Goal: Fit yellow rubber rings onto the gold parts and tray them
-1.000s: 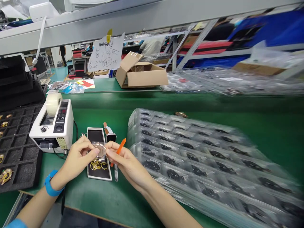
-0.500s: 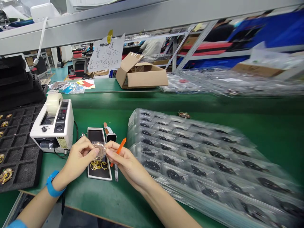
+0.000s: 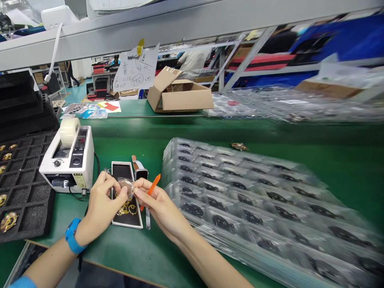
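My left hand [image 3: 105, 202], with a blue band at the wrist, pinches the left edge of a round, shiny watch case [image 3: 127, 185] covered by what looks like clear film. My right hand [image 3: 157, 204] grips its right edge between thumb and fingertips. An orange pointed plastic stick [image 3: 155, 184] is tucked between the right fingers, pointing up. Below the watch case lies a white-rimmed tray [image 3: 140, 224] with a black bottom, where several gold rings [image 3: 129, 209] rest, partly covered by my left hand. A smartwatch [image 3: 141, 173] with a light strap lies just beyond my right fingers.
A white tape dispenser [image 3: 67, 160] stands left of the tray, beside a black foam tray [image 3: 33, 192] holding gold watch parts. Stacked clear blister trays [image 3: 234, 200] with black pieces fill the right side. A gold-coloured part [image 3: 239, 146] lies behind them; an open cardboard box [image 3: 187, 100] stands farther back.
My left hand has rolled and shifted slightly right over the watch case, covering more of the gold rings. The right hand keeps its hold on the watch case and orange stick.
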Available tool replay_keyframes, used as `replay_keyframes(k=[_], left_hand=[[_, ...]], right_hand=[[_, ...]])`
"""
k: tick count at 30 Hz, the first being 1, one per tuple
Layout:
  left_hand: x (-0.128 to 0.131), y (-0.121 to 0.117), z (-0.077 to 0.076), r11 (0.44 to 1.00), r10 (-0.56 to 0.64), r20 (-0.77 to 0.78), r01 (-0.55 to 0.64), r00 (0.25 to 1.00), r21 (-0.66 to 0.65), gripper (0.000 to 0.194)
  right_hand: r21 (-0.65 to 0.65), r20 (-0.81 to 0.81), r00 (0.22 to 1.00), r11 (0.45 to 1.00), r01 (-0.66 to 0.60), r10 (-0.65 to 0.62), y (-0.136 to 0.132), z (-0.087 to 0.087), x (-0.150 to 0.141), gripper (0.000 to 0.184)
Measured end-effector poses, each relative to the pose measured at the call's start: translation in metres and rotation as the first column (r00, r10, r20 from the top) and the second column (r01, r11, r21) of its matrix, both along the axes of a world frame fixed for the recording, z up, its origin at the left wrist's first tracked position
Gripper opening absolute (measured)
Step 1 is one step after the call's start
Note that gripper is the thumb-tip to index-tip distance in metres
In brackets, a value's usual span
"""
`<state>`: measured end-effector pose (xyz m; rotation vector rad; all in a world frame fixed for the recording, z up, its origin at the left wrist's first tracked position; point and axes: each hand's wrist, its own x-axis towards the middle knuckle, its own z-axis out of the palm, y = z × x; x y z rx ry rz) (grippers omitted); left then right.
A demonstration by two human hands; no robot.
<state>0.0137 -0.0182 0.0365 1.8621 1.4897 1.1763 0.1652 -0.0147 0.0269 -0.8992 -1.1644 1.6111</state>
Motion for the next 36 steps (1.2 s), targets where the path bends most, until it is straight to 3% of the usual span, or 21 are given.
replay_keyframes(k=[3, 6, 9, 11, 14, 21, 23, 25, 27, 28, 29, 31, 33, 35, 36], left_hand=[[-0.005, 0.000, 0.004, 0.995, 0.088, -0.152, -0.080, 0.984, 0.055, 0.025], [-0.012, 0.001, 0.005, 0.973, 0.117, -0.127, -0.088, 0.985, 0.214, 0.017], [-0.014, 0.002, 0.004, 0.917, 0.024, -0.053, 0.000, 0.998, 0.399, 0.006], [-0.013, 0.004, 0.002, 0.891, -0.088, -0.081, 0.115, 0.993, 0.439, 0.009], [-0.010, 0.007, -0.002, 0.865, -0.206, -0.165, 0.258, 0.965, 0.430, 0.012], [-0.014, 0.007, 0.000, 0.847, -0.377, -0.248, 0.441, 0.892, 0.298, 0.026], [-0.018, 0.003, 0.003, 0.831, -0.432, -0.278, 0.498, 0.858, 0.247, 0.039], [-0.028, -0.004, 0.005, 0.847, -0.410, -0.349, 0.494, 0.843, 0.198, 0.061], [-0.049, -0.019, 0.005, 0.898, -0.281, -0.436, 0.395, 0.855, 0.195, 0.075], [-0.063, -0.029, 0.005, 0.927, -0.181, -0.460, 0.307, 0.869, 0.215, 0.071], [-0.080, -0.041, 0.004, 0.947, -0.066, -0.461, 0.201, 0.885, 0.251, 0.059], [-0.122, -0.066, 0.002, 0.929, 0.252, -0.387, -0.110, 0.887, 0.353, 0.025], [-0.167, -0.089, -0.002, 0.834, 0.534, -0.399, -0.387, 0.746, 0.393, 0.017], [-0.208, -0.105, -0.006, 0.777, 0.605, -0.594, -0.558, 0.530, 0.293, 0.024], [-0.225, -0.109, -0.008, 0.765, 0.578, -0.666, -0.597, 0.472, 0.241, 0.026]], right_hand=[[-0.003, -0.018, 0.999, 0.999, 0.035, -0.035, 0.002, -0.001, 0.001, 0.043], [-0.014, -0.034, 0.999, 0.999, 0.041, -0.041, 0.002, 0.000, 0.001, 0.043], [-0.034, -0.036, 0.999, 0.999, 0.017, -0.018, 0.000, 0.000, 0.000, 0.043], [-0.037, -0.054, 0.998, 0.999, -0.013, 0.011, -0.001, -0.001, 0.000, 0.042], [-0.061, -0.117, 0.991, 0.995, -0.076, 0.068, -0.003, -0.003, -0.001, 0.040], [-0.179, -0.254, 0.955, 0.963, -0.202, 0.153, -0.011, -0.010, -0.013, 0.039], [-0.183, -0.255, 0.950, 0.955, -0.233, 0.183, -0.016, -0.009, -0.014, 0.040], [-0.149, -0.216, 0.952, 0.956, -0.253, 0.218, -0.016, -0.002, -0.010, 0.042], [-0.075, -0.077, 0.960, 0.958, -0.276, 0.271, -0.008, 0.011, -0.001, 0.041], [-0.024, 0.045, 0.953, 0.954, -0.299, 0.300, 0.001, 0.020, 0.004, 0.039], [0.030, 0.212, 0.922, 0.941, -0.338, 0.324, 0.013, 0.030, 0.009, 0.036], [0.122, 0.590, 0.754, 0.891, -0.438, 0.290, 0.046, 0.047, 0.017, 0.027], [0.148, 0.894, 0.441, 0.878, -0.456, 0.079, 0.083, 0.059, 0.018, 0.021], [0.164, 0.949, 0.314, 0.897, -0.411, -0.030, 0.119, 0.063, 0.012, 0.016], [0.187, 0.959, 0.270, 0.906, -0.379, -0.086, 0.134, 0.062, 0.007, 0.015]])
